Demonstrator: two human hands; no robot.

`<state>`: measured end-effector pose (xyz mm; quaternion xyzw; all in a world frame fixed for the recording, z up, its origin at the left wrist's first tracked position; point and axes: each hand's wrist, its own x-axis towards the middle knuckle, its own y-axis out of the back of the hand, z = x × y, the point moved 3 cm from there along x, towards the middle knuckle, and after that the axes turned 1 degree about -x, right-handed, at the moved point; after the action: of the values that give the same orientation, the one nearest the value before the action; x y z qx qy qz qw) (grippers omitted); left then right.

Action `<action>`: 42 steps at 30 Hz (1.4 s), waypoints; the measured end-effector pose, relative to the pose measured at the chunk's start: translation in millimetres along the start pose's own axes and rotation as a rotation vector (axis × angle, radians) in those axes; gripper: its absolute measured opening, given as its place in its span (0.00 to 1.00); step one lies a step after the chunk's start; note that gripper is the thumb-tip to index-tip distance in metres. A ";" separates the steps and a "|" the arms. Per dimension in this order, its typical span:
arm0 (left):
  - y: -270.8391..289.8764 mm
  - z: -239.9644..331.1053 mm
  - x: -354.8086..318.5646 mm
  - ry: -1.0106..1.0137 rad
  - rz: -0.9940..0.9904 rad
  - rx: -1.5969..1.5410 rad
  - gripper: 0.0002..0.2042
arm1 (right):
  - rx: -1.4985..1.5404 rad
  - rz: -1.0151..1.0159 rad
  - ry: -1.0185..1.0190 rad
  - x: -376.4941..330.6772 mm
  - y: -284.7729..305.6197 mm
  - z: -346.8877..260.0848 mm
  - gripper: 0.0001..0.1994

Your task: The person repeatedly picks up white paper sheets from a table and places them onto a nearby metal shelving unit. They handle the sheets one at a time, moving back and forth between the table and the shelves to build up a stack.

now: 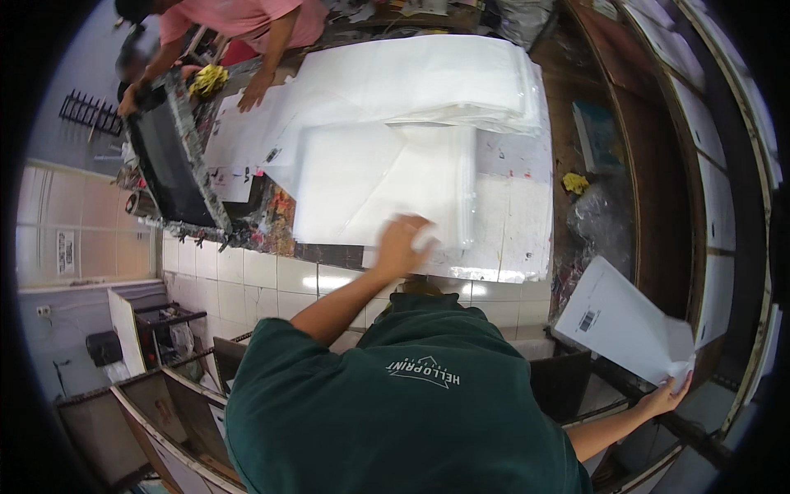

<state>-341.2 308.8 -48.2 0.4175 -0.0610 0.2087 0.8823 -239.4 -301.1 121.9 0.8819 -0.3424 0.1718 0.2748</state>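
My left hand (403,245) is over the front edge of a stack of white plastic bags (354,181) on the table, a little blurred. Its fingers are apart and nothing shows in them. Far out to the right, my right hand (665,397) grips one corner of a white plastic bag (613,317). A small black printed label shows on that bag, and it hangs tilted in front of the rack. A larger pile of white plastic bags (403,78) lies behind the front stack.
At the far left a co-worker's hand holds a dark screen-printing frame (177,152); the other lies by a white sheet (226,148). Along the right stands a rack with white bags on its shelves (716,198). A yellow crumpled cloth (575,183) and clear plastic film (599,218) lie before it.
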 end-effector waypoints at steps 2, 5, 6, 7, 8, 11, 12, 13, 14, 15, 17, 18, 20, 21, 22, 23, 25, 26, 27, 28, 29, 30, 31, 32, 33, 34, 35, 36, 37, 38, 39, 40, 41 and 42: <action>41.2 -46.8 -19.8 0.153 0.161 0.377 0.21 | -0.116 -0.033 0.105 4.9 -5.4 10.7 0.24; 66.5 -101.8 -25.5 0.265 0.164 0.653 0.22 | -0.337 -0.132 0.347 -3.8 -49.9 1.5 0.26; 62.0 -120.9 -32.2 0.279 0.138 0.694 0.22 | -0.352 -0.167 0.402 -7.7 -61.7 -1.7 0.27; 58.4 -136.7 -32.1 0.318 0.099 0.654 0.22 | -0.326 -0.180 0.396 -15.1 -72.2 -5.9 0.27; 50.2 -145.9 -28.7 0.347 0.051 0.608 0.22 | -0.311 -0.188 0.385 -20.9 -77.0 -10.0 0.27; 25.0 -158.0 -11.2 0.221 0.031 0.573 0.13 | -0.313 -0.229 0.385 -34.1 -78.1 20.2 0.28; 12.8 -166.6 -1.3 0.190 -0.074 0.644 0.08 | -0.293 -0.231 0.281 -51.9 -74.1 15.9 0.29; 2.5 -184.3 -1.5 0.113 -0.030 0.598 0.08 | -0.379 -0.232 0.383 -68.3 -71.5 6.7 0.29; -4.6 -185.7 5.7 0.005 -0.037 0.632 0.08 | -0.361 -0.216 0.395 -77.6 -72.9 3.1 0.28; -4.1 -188.9 11.8 0.036 -0.041 0.500 0.09 | -0.546 -0.222 0.264 -83.3 -81.3 -8.4 0.28; 10.9 -256.9 5.4 0.106 -0.006 0.401 0.15 | -0.558 -0.285 0.146 -89.5 -100.8 -21.5 0.30; 37.6 -200.6 36.6 0.137 -0.038 0.415 0.18 | -0.531 -0.287 0.125 -96.5 -102.0 -14.1 0.32; 78.4 -128.0 76.4 0.195 -0.111 0.495 0.18 | -0.363 -0.202 0.162 -93.8 -113.0 5.1 0.34; 92.6 -123.0 99.0 0.070 -0.054 0.386 0.18 | -0.248 -0.298 -0.135 -83.6 -108.6 -2.2 0.34; 92.6 -102.8 120.0 0.045 -0.048 0.271 0.18 | -0.321 -0.175 -0.070 -78.3 -85.6 24.6 0.33; 94.5 -78.0 141.5 0.027 -0.035 0.163 0.18 | -0.386 -0.060 -0.001 -75.8 -64.5 51.9 0.33; 102.1 -20.6 158.1 0.128 -0.033 -0.029 0.18 | -0.256 0.091 -0.168 -80.7 7.2 80.7 0.33; 100.6 37.4 159.7 0.119 -0.086 -0.136 0.19 | -0.269 0.179 -0.277 -86.5 57.9 111.8 0.34; 84.8 81.9 169.8 0.104 -0.164 -0.262 0.19 | -0.240 0.311 -0.298 -106.8 100.7 126.8 0.34; 90.0 107.2 204.4 0.100 -0.170 -0.305 0.18 | -0.153 0.404 -0.316 -117.6 134.1 153.9 0.34; 86.4 127.6 212.3 0.107 -0.173 -0.371 0.18 | -0.255 0.481 -0.366 -130.6 178.2 151.9 0.33; 72.7 125.7 225.4 -0.048 -0.235 -0.267 0.20 | -0.228 0.600 -0.347 -155.1 224.4 170.0 0.31; 60.3 141.4 228.7 -0.054 -0.242 -0.302 0.20 | -0.089 0.771 -0.428 -189.7 283.2 216.4 0.29; 47.4 161.0 229.0 -0.045 -0.238 -0.330 0.20 | -0.033 1.011 -0.688 -204.6 313.1 230.6 0.25; 33.8 182.2 228.1 -0.040 -0.234 -0.364 0.20 | -0.092 1.073 -0.736 -212.5 336.8 241.0 0.25; 21.8 201.0 226.6 -0.035 -0.232 -0.389 0.21 | -0.200 1.053 -0.724 -218.2 356.1 246.2 0.25; 6.0 216.7 222.7 -0.024 -0.232 -0.404 0.21 | -0.305 1.021 -0.709 -216.8 369.6 250.0 0.25; -8.2 229.4 219.6 -0.012 -0.239 -0.421 0.21 | -0.384 0.992 -0.702 -215.7 379.3 253.4 0.26; -24.8 238.8 217.1 -0.004 -0.239 -0.445 0.21 | -0.442 0.989 -0.704 -215.9 387.5 254.1 0.26; -37.3 245.7 216.0 0.002 -0.247 -0.458 0.21 | -0.479 0.987 -0.722 -216.1 393.8 258.3 0.26; -48.3 250.0 214.8 0.014 -0.260 -0.465 0.21 | -0.492 1.000 -0.756 -222.6 401.6 265.5 0.26; -57.7 256.1 213.9 0.022 -0.266 -0.474 0.21 | -0.466 1.017 -0.799 -228.3 412.0 277.9 0.27; -65.4 261.8 212.9 0.029 -0.271 -0.480 0.21 | -0.428 1.039 -0.835 -239.5 427.8 294.7 0.27; -73.4 266.2 212.7 0.036 -0.276 -0.489 0.21 | -0.391 1.061 -0.872 -250.5 443.2 312.9 0.28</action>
<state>-100.2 132.0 131.0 0.1930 -0.0362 0.0729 0.9778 -689.9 -634.3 -85.6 0.5194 -0.8285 -0.1505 0.1454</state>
